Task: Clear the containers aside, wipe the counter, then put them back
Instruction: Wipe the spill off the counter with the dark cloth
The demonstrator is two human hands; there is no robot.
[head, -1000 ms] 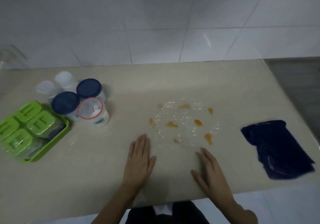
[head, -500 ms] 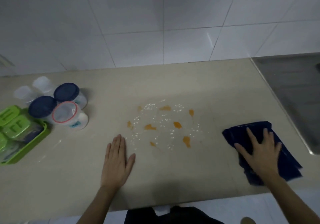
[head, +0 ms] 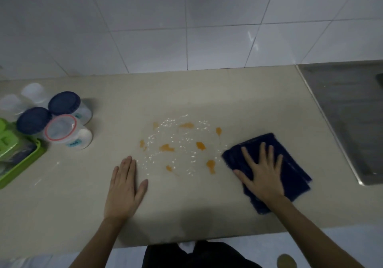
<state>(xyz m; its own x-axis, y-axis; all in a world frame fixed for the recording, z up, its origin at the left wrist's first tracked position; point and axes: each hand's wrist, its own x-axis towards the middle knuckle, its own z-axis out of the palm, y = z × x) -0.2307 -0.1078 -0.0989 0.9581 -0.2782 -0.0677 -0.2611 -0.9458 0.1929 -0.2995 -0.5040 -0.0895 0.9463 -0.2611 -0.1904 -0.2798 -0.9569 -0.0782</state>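
A spill (head: 180, 145) of orange blobs and clear droplets lies mid-counter (head: 186, 93). My right hand (head: 262, 172) presses flat, fingers spread, on a dark blue cloth (head: 290, 164) at the spill's right edge. My left hand (head: 124, 186) rests flat on the counter just left of the spill, holding nothing. Several containers stand at the far left: two blue-lidded jars (head: 64, 103), a red-rimmed clear one (head: 62, 130), two white-lidded ones (head: 33, 90), and green-lidded boxes in a green tray (head: 31, 157).
A steel sink drainboard (head: 342, 110) borders the counter at the right. A white tiled wall (head: 186, 29) rises behind. The counter's front edge runs just below my forearms.
My right hand reached right onto the cloth and has now slid it left to the spill's edge. My left hand stayed flat on the counter.
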